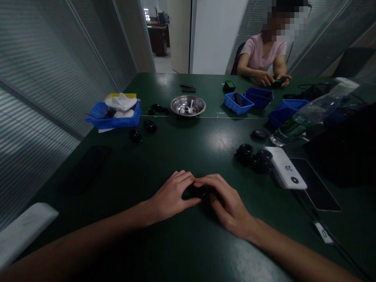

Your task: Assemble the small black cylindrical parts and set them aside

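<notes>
Both forearms run out of view. Just above the tabletop, the grip of the left hand pinches a small black piece, largely hidden by fingers; the right hand meets it, its own hold unclear. Beyond, a blue tray carries a white item, a metal bowl small white pieces, a blue basket something dark.

- Between left hand and right hand: part
- Ahead on the desk: bowl, basket at its left, bin at its right
- To the right: power bank, phone just beside, bottle behind both
</notes>
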Available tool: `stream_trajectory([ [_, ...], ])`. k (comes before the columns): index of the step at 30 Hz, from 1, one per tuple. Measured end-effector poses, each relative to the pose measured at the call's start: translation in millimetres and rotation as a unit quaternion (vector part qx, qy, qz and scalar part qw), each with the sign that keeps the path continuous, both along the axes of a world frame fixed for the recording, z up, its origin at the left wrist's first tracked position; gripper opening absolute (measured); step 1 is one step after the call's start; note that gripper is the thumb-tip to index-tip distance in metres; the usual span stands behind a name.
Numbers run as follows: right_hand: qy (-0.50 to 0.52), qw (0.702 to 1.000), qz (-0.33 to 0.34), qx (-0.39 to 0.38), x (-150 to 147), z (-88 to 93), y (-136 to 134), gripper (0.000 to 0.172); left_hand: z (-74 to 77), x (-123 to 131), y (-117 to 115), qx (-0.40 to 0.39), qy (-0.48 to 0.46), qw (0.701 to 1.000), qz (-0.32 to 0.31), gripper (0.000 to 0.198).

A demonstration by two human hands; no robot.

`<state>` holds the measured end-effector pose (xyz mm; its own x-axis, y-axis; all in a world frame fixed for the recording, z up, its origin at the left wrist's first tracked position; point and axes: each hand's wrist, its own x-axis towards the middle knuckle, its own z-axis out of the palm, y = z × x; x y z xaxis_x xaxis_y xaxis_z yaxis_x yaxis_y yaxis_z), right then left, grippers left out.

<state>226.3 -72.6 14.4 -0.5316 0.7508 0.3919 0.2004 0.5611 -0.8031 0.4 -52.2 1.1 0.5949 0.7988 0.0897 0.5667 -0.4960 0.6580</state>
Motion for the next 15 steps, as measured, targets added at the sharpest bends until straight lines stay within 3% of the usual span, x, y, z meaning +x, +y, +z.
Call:
stream_trajectory([
  [3,-0.002,1.000,0.019,0.003,0.0,1.3,-0.3,0.049,-1.1,-0.4,-0.3,0.000,-0.001,1.000,0.002,0.028],
  [8,0.020,0.996,-0.092,-0.007,5.2,-4.0,-0.3,0.041,2.6,0.3,-0.5,0.000,-0.013,1.000,-0.003,0.029],
  [13,-0.011,1.000,0.010,-0.014,0.5,-3.4,0.9,0.049,2.5,0.7,-0.2,-0.003,0.000,1.000,0.001,0.027],
  [15,-0.011,1.000,0.018,-0.012,0.2,-2.1,0.4,0.051,1.7,0.5,0.1,0.000,0.001,1.000,0.003,0.027],
])
